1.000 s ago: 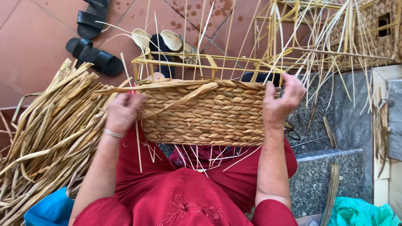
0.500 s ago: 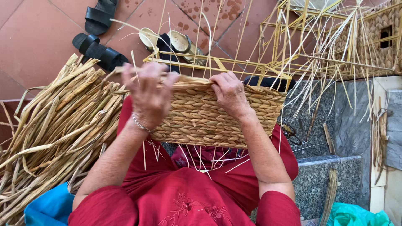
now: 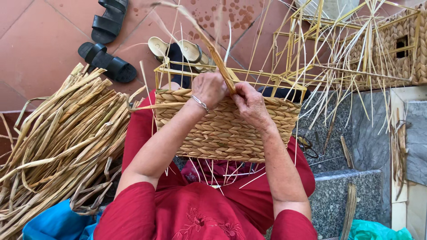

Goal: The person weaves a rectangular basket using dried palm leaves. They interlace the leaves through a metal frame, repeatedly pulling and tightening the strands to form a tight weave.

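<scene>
Nearest to me I see the lap and red sleeves of the person whose view I share, and on that lap rests the basket (image 3: 224, 129). It is a half-woven, boxy thing: its near wall is plaited from thick tan straw in about six braided rows, and above the last row a bare yellow frame (image 3: 187, 73) stands open. Thin pale strands hang loose from its lower edge over the red cloth.

Both hands meet at the top rim, near the middle. The left hand (image 3: 209, 89), with a thin silver bracelet (image 3: 200, 103) at the wrist, has its grip curled shut around a twisted straw strand (image 3: 220, 62) that rises up and away to the left. The right hand (image 3: 250, 103) pinches the same strand just beside it, fingers closed, pressed against the rim.

To the left lies one big heap of dried straw (image 3: 58, 146), touching the basket's left end, with blue plastic (image 3: 58, 222) under its near edge. To the right is a grey stone step (image 3: 342, 195).

Farther out on the red tile floor (image 3: 35, 49) I count two black sandals (image 3: 106, 42) and, just beyond the basket, two tan shoes (image 3: 178, 49) on the person's feet. At far right stand more bare yellow frames with loose straws and one finished woven basket (image 3: 400, 49).
</scene>
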